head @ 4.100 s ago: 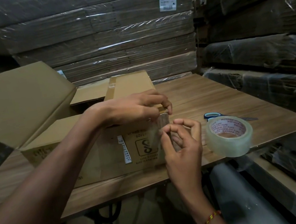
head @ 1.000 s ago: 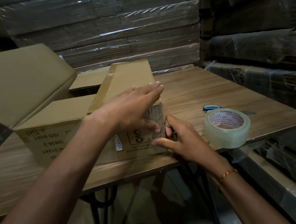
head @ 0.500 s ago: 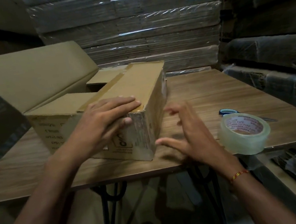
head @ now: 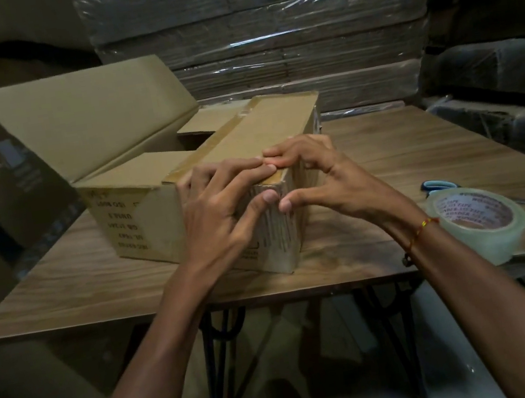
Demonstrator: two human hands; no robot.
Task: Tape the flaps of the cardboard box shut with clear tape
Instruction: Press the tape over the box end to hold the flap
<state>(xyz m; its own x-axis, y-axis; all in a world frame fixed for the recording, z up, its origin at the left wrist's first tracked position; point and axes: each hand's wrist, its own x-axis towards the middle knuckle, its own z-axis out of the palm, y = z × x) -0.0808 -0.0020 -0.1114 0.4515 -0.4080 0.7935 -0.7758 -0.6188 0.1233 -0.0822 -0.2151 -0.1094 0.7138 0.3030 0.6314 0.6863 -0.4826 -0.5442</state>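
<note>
Cardboard box (head: pixel 238 140) on table (head: pixel 419 153), one long flap standing open. Left hand (head: pixel 222 212) and right hand (head: pixel 326 175) pressing near corner, fingers spread flat, gripping nothing. Risk: wrinkled tape lifting from uneven pressure.

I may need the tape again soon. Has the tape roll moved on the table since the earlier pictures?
No. The tape roll sits by the table's near right edge, just before the scissors, as earlier.

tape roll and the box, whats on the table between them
In the head view, only the right hand and its wrist cross that stretch, reaching from near the tape roll to the near corner of the cardboard box. The table there is otherwise bare wood.
</note>
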